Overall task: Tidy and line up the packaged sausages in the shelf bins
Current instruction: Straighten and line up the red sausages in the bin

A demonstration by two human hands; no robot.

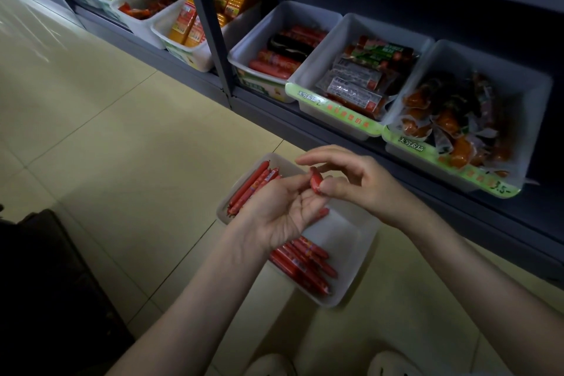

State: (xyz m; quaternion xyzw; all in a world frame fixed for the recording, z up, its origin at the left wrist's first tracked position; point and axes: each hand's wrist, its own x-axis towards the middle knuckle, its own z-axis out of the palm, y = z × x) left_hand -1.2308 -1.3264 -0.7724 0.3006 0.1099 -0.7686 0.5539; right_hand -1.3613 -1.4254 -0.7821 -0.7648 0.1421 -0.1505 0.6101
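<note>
Your right hand [345, 180] pinches a red sausage [315, 180] between thumb and fingers; your left hand [283, 210], open palm-up, touches it above the white bin [354, 253] on the floor.

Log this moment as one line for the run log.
stage: sorting | white plastic bin on floor, part-filled | right hand pinching small red packaged sausage | left hand open beneath it | shelf bins untouched
</note>
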